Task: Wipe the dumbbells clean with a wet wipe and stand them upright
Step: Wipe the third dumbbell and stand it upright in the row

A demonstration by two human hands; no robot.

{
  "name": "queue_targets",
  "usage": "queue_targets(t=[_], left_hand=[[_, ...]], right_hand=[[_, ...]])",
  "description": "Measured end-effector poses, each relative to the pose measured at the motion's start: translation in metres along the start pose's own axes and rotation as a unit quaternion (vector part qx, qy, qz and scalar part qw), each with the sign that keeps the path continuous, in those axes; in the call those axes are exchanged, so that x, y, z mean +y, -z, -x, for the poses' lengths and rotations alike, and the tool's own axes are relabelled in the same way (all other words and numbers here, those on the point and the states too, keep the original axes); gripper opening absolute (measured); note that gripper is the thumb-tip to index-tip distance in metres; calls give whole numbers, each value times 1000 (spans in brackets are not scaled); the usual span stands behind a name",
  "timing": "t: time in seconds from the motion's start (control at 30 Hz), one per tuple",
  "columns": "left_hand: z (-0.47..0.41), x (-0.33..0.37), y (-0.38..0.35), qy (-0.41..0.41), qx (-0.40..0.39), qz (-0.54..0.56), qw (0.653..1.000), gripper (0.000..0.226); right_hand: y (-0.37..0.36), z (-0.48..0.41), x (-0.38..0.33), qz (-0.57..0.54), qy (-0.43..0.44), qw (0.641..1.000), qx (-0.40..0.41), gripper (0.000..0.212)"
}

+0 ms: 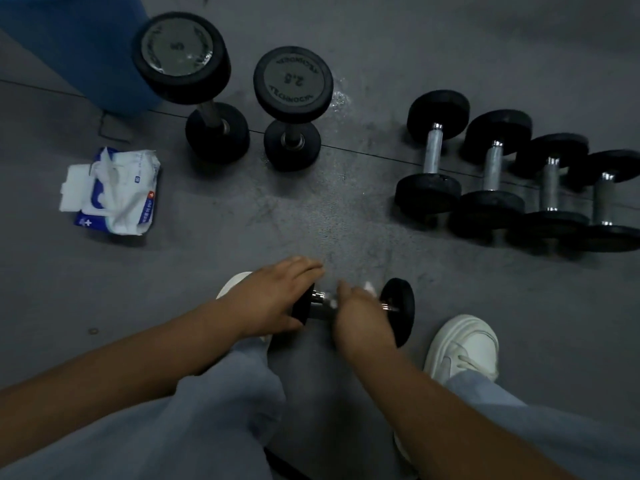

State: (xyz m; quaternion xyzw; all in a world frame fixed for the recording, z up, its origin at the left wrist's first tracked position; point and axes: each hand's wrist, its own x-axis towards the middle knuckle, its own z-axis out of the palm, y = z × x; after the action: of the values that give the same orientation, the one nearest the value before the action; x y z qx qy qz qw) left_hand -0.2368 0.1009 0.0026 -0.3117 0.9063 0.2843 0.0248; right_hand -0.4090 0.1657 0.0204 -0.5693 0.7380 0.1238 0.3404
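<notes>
A small black dumbbell (pixel 401 308) with a chrome handle lies sideways just in front of my feet. My left hand (pixel 273 299) grips its left head. My right hand (pixel 360 317) is curled round the handle with a white wet wipe (pixel 369 286) pressed against it; the hand is motion-blurred. Two black dumbbells stand upright at the back: a larger one (pixel 183 60) and one marked 2.5 (pixel 292 81). Several dumbbells (pixel 491 178) lie on their sides in a row at the right.
A wet wipe pack (pixel 114 192) lies open on the grey floor at the left, a wipe sticking out. A blue object (pixel 69 39) fills the far left corner. My white shoes (pixel 464 344) and jeans-clad knees sit close below the hands.
</notes>
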Motion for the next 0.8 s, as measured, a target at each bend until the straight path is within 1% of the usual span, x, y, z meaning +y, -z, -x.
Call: queue_targets(t=[0.03, 0.07, 0.13, 0.2, 0.23, 0.27, 0.33, 0.37, 0.4, 0.47, 0.5, 0.53, 0.6, 0.63, 0.67, 0.7, 0.77, 0.8], left_hand=[[2, -2, -3, -4, 12, 7, 1000, 102], [3, -3, -5, -3, 15, 20, 1000, 101], [5, -6, -9, 16, 5, 61, 998, 104], [6, -13, -13, 60, -14, 135, 989, 109], [5, -17, -15, 81, -23, 176, 981, 111], [2, -20, -16, 96, -29, 210, 972, 112], [-4, -27, -14, 114, -37, 245, 962, 111], [-7, -30, -13, 122, -41, 256, 958, 110], [-10, -32, -11, 129, -40, 272, 953, 107], [-15, -33, -7, 156, -4, 322, 934, 96], [-19, -32, -5, 172, 23, 344, 923, 87], [-23, -30, -3, 184, 51, 358, 914, 78], [-33, -26, 2, 191, 115, 338, 914, 61], [-37, -25, 6, 182, 140, 309, 923, 57], [-39, -24, 9, 163, 146, 276, 936, 60], [-41, -25, 10, 144, 123, 237, 953, 69], [-41, -24, 9, 110, 19, 128, 985, 99], [-43, -24, 8, 99, -22, 67, 993, 111]], right_hand=[[-6, 3, -9, -20, 35, 999, -12, 50], [-8, 5, -11, -55, 47, 997, -21, 49], [-2, 0, 8, -95, 14, 995, -9, 38], [3, -7, 25, -49, -33, 998, 33, 31], [2, -10, 23, -42, -27, 998, 44, 29], [1, -12, 13, -55, -6, 998, 40, 27], [-4, -18, -6, -70, 59, 996, 9, 26], [-7, -23, -6, -51, 75, 996, 6, 26], [-6, -27, -1, -12, 69, 997, 16, 30], [0, -37, 13, 75, 6, 996, 46, 52], [0, -39, 15, 91, -17, 995, 48, 60], [2, -40, 11, 93, -14, 994, 47, 62], [2, -44, 1, 71, 54, 994, 55, 56], [8, -47, 3, 67, 84, 992, 63, 53], [19, -54, 10, 75, 89, 991, 70, 49], [28, -64, 19, 96, 65, 991, 66, 44], [37, -79, 27, 115, 12, 992, 53, 33], [37, -80, 20, 91, 22, 995, 46, 30]])
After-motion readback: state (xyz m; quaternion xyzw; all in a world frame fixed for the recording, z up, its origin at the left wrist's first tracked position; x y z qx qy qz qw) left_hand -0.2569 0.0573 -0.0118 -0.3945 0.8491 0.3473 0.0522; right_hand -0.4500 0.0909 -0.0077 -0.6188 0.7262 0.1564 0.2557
